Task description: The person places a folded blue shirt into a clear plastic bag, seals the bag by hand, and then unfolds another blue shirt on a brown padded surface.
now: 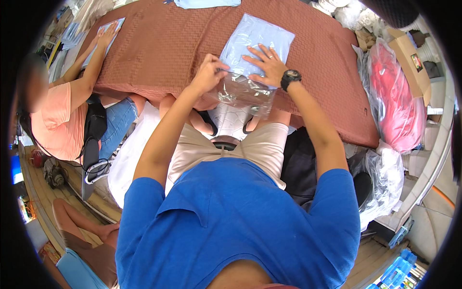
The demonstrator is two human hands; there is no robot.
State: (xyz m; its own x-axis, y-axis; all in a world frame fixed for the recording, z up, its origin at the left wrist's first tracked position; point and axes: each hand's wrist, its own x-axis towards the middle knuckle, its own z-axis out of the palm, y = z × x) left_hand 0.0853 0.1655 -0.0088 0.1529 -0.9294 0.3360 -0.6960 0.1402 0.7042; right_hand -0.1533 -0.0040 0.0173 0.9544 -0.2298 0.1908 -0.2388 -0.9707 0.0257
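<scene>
A folded light blue cloth [257, 36] lies flat inside a clear plastic bag [245, 92] on the brown-covered table [159, 43]. The bag's loose open end hangs over the table's near edge. My right hand [265, 66] is spread flat on the bagged cloth, fingers apart, with a ring and a dark wristwatch [290, 79] showing. At the bag's left near corner, my left hand [211, 74] pinches the plastic between thumb and fingers.
Another person [67, 113] sits at the left, hands on a flat blue bagged piece [103, 41]. More light blue cloth [207, 3] lies at the far edge. Right of the table stand a red bundle in plastic [394, 96] and a cardboard box [411, 65].
</scene>
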